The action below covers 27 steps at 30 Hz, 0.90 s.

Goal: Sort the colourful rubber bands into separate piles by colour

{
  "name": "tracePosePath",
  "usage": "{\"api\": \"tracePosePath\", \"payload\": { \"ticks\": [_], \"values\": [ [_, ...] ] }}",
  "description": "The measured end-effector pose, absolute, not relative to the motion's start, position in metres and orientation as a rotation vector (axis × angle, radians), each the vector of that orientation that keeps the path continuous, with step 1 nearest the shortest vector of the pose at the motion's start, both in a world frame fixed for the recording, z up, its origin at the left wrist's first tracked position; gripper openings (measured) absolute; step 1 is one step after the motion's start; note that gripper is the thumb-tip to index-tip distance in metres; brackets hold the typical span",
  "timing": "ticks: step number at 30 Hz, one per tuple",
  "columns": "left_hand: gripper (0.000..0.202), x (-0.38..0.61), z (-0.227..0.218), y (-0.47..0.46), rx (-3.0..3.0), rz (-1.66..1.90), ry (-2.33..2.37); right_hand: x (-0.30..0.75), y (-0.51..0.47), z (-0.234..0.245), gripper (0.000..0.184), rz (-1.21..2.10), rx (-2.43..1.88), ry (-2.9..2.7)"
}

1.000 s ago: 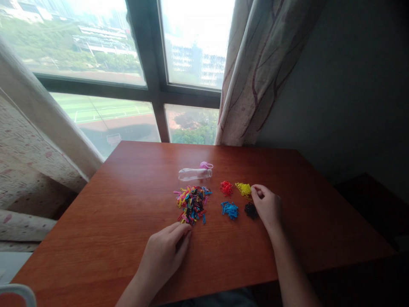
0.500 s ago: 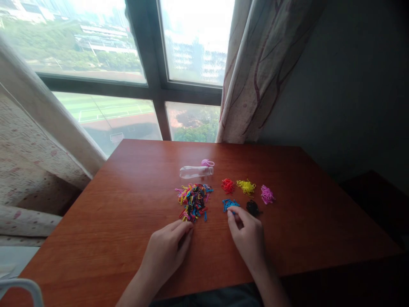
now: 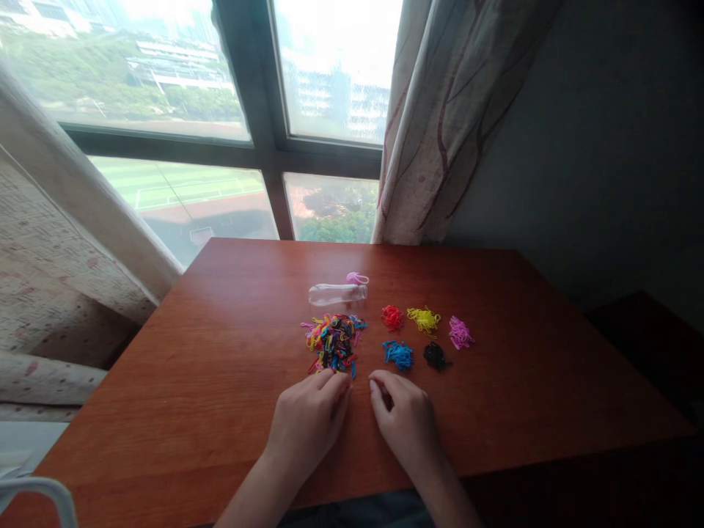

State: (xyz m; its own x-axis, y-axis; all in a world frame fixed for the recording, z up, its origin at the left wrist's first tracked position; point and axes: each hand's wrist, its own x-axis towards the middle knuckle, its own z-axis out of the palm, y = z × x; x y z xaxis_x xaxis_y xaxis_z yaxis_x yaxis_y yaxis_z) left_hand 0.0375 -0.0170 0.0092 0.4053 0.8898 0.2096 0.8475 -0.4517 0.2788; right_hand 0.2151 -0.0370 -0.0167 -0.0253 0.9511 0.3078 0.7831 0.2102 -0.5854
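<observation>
A mixed pile of small coloured plastic pins (image 3: 333, 341), shaped like little safety pins, lies on the table. My left hand (image 3: 314, 411) is at the pile's near edge, its fingers pinched together. Anything between its fingertips is hidden. Just to its right, a small gap away, is my right hand (image 3: 404, 411), thumb and forefinger closed; I cannot make out anything in them. Beyond the right hand are single-colour heaps: blue pins (image 3: 398, 355), black pins (image 3: 434, 356), red pins (image 3: 392, 317), yellow pins (image 3: 423, 320) and pink pins (image 3: 460, 332).
A clear bottle (image 3: 337, 295) lies on its side behind the mixed pile, with a pink looped cap (image 3: 356, 279) beside its mouth. The brown table (image 3: 192, 381) runs up to a window (image 3: 264, 158) with curtains (image 3: 440, 125). A white curved bar (image 3: 49, 488) stands at the lower left.
My right hand has drawn back from the blue heap, leftward and nearer to me. My left hand has shifted right along the pile's near edge, bringing the two hands close together.
</observation>
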Motion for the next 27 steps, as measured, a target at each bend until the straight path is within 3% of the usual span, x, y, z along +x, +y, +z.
{"api": "tracePosePath", "payload": {
  "ticks": [9,27],
  "values": [
    [0.021,0.056,0.016,-0.009,2.525,0.239,1.706,0.215,-0.038,-0.016,0.022,0.365,-1.601,-1.847],
    [0.023,0.092,0.036,0.029,2.501,0.269,1.467,0.214,-0.047,-0.013,0.021,0.376,-1.597,-1.877]
  ]
}}
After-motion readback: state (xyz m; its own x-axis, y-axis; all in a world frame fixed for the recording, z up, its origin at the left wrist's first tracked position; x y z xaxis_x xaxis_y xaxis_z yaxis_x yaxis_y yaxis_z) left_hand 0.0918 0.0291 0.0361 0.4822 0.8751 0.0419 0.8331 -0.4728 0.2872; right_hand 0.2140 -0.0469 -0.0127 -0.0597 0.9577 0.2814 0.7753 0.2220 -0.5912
